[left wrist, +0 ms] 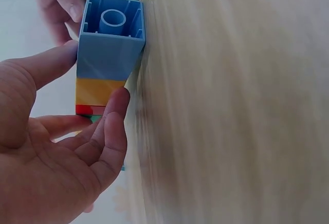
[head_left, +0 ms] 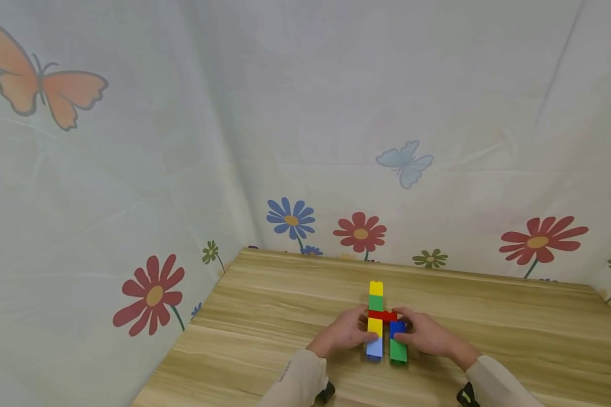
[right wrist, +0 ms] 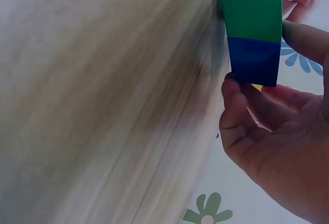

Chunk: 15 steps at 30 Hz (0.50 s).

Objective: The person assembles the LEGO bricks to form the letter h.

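Note:
Toy building bricks lie on their sides, forming an h-like shape. Its long column has a yellow brick [head_left: 376, 288] at the far end, then a green brick [head_left: 375, 303], a red brick [head_left: 383, 316] reaching right, another yellow brick and a light blue brick [left wrist: 109, 54] nearest me. My left hand [head_left: 345, 329] grips this column by the lower yellow and light blue bricks, thumb on one face, fingers curled beneath the red. A dark blue brick [right wrist: 253, 61] joined to a green brick [right wrist: 252, 8] makes the short leg; my right hand [head_left: 430, 333] pinches it near the red brick's right end.
A wood-grain table [head_left: 270, 299] carries the bricks. Behind it and on the left hangs a pale cloth [head_left: 326, 113] printed with flowers and butterflies. Dark straps [head_left: 326, 392] show at both wrists below the light sleeves.

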### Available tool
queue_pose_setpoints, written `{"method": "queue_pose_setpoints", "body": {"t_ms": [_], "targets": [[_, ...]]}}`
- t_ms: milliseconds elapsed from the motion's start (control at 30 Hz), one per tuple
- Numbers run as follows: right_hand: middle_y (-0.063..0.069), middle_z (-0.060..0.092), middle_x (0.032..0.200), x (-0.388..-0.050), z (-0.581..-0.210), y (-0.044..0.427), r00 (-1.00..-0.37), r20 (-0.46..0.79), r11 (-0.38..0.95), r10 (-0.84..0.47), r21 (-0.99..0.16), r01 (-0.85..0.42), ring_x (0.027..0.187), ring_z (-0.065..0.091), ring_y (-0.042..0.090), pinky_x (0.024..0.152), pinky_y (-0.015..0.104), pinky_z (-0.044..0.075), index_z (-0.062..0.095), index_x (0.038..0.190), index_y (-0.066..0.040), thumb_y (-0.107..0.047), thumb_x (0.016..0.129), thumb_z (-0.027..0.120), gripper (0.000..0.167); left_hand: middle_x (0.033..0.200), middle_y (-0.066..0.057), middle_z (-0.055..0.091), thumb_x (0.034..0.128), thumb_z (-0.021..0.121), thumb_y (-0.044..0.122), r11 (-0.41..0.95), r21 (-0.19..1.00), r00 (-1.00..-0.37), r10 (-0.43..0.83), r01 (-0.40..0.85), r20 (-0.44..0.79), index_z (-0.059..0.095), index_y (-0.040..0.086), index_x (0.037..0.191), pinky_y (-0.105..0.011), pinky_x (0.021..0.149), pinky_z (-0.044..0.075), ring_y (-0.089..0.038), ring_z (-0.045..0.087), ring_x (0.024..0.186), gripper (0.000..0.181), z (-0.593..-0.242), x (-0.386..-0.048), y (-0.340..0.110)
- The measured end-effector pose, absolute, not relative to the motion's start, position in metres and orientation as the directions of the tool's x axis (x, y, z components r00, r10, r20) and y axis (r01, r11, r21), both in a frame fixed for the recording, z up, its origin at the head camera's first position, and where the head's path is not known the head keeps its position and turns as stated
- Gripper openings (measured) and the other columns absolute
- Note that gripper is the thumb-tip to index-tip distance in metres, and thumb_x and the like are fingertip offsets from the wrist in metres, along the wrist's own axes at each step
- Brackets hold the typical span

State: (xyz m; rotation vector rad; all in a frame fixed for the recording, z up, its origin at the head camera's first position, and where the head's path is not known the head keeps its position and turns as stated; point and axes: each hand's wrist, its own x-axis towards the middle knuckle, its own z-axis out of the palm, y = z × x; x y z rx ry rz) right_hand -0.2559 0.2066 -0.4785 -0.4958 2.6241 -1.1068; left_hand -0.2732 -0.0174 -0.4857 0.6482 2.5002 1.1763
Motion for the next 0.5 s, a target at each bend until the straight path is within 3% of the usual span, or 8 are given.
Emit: {"method": "queue_pose_setpoints", "body": {"t_ms": [500], "targets": [[0.016, 0.057, 0.120, -0.2589, -0.4845, 0.2090, -0.895, -0.084, 0.633, -0.438, -0.736, -0.241, 0.105, 0.054, 0.029, 0.089, 0.053, 0.044, 0.043, 0.136, 0.003, -0.022, 0.088, 0.068, 0.059, 0.102, 0.008, 0.061, 0.0865, 0.070, 0.022, 0.579, 0.759, -0.844, 0.531, 0.297, -0.076, 0.054, 0.020, 0.125, -0.030, 0.082, 0.047, -0.008, 0.055, 0.086, 0.042, -0.4872, -0.2733, -0.0151]]}}
